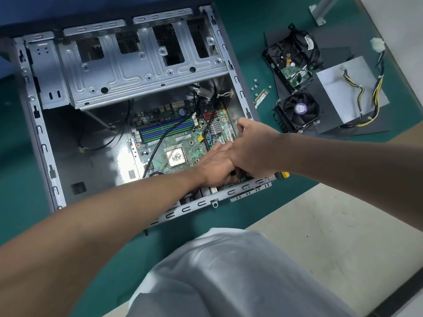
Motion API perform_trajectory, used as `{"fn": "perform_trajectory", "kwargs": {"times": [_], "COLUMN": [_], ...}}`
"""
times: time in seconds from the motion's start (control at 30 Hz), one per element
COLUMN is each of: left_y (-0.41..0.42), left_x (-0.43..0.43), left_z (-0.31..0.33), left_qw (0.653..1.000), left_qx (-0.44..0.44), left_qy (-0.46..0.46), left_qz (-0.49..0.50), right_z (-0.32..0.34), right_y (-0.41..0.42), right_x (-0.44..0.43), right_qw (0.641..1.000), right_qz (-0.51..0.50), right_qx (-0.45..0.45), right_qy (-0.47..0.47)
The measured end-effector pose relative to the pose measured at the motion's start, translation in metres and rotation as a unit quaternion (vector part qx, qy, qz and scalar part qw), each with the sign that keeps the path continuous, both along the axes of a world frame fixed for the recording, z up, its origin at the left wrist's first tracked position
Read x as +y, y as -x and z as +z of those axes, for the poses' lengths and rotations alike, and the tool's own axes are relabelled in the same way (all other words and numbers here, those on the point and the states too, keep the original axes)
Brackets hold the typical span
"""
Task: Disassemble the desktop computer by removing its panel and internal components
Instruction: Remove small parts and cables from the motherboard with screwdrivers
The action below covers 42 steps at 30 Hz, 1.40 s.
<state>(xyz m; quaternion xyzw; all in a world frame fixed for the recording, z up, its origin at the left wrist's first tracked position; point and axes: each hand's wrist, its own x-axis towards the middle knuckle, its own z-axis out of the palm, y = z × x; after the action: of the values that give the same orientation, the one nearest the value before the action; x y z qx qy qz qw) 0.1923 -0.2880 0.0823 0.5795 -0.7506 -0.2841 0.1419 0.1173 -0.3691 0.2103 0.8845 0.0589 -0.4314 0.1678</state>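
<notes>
My left hand [215, 163] flat on motherboard [178, 143], near right corner of case [199, 203]; right hand [251, 152] curled, whether round screwdriver [283, 174] can't tell. Risk: tip slips, gouges board traces.

Bright, even overhead lighting; strong glare on the case floor [127, 156] and the CPU lid [175, 157], with the power supply [343, 88] top washed out. Wide-angle curvature bends the frame edges; the near left forearm [80, 236] is soft.
</notes>
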Motion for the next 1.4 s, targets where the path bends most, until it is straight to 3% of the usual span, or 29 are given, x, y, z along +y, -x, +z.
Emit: {"fn": "perform_trajectory", "kwargs": {"times": [0.67, 0.83, 0.93, 1.03, 1.17, 1.2, 1.33, 1.4], "left_y": [0.000, 0.001, 0.000, 0.000, -0.004, -0.007, -0.025, -0.033], "left_x": [-0.002, -0.002, -0.001, 0.000, -0.005, -0.007, -0.006, -0.004], "left_z": [-0.003, 0.002, 0.007, 0.003, 0.003, 0.005, 0.027, 0.041], "left_qw": [1.000, 0.999, 0.999, 0.998, 0.998, 0.999, 0.976, 0.948], "left_qx": [0.000, 0.008, 0.007, 0.028, 0.006, 0.005, 0.109, 0.173], "left_qy": [-0.031, -0.031, -0.050, -0.056, -0.057, -0.044, -0.069, -0.073], "left_qz": [-0.002, 0.005, -0.005, 0.011, 0.017, 0.030, 0.176, 0.257], "right_z": [-0.001, 0.002, 0.006, 0.015, 0.026, 0.029, 0.033, 0.033], "right_y": [0.002, 0.006, 0.003, -0.003, -0.005, -0.005, -0.001, -0.001], "right_x": [0.006, 0.002, -0.005, -0.012, -0.023, -0.026, -0.035, -0.038], "right_qw": [0.999, 0.992, 0.967, 0.880, 0.710, 0.642, 0.281, 0.152], "right_qz": [0.008, -0.018, -0.134, -0.328, -0.521, -0.561, -0.654, -0.664], "right_qx": [-0.053, -0.109, -0.159, -0.209, -0.233, -0.241, -0.270, -0.283], "right_qy": [0.005, -0.052, -0.151, -0.272, -0.413, -0.463, -0.648, -0.675]}}
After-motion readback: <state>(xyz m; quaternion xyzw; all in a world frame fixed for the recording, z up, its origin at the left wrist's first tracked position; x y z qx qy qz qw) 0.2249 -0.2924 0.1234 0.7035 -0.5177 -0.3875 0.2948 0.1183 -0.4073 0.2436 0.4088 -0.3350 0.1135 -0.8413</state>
